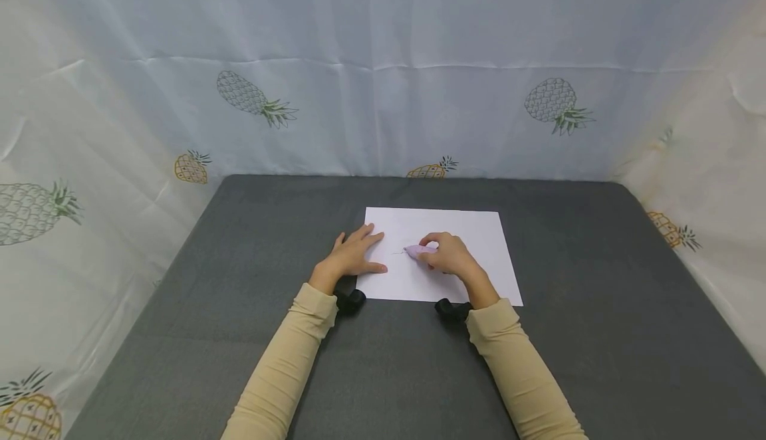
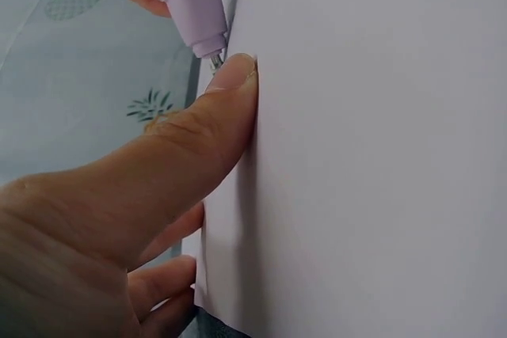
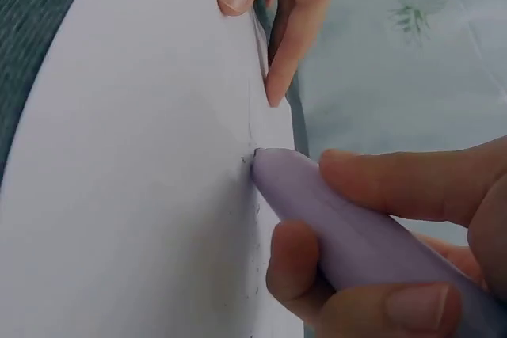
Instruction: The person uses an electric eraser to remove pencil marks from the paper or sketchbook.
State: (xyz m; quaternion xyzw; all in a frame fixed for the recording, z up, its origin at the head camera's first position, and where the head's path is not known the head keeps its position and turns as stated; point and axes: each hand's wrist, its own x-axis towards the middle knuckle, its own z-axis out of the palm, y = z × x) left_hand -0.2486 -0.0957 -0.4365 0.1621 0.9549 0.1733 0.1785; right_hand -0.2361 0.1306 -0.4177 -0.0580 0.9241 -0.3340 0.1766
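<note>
Near frame centre, the right hand (image 1: 451,256) grips a lilac plastic pen (image 1: 419,250), tip on the white paper sheet (image 1: 473,227); only faint marks show, so the drawing seems barely begun. The flat left hand (image 1: 353,257) steadies the sheet.

The sheet of paper (image 1: 455,227) is plain white, with only a faint grey scribble (image 1: 397,252) near its middle. The pen (image 1: 419,250) is pale lilac (in the left wrist view its tip looks metallic silver). The table covering (image 1: 598,333) is a dark heathered grey. Both sleeves (image 1: 287,367) are a soft beige-yellow, and the wrist-worn devices (image 1: 350,302) are black. The backdrop cloth (image 1: 383,61) is whitish blue, printed with scattered pineapples: some outlined in grey-green (image 1: 251,98), others yellow-orange with green crowns (image 1: 191,167).
</note>
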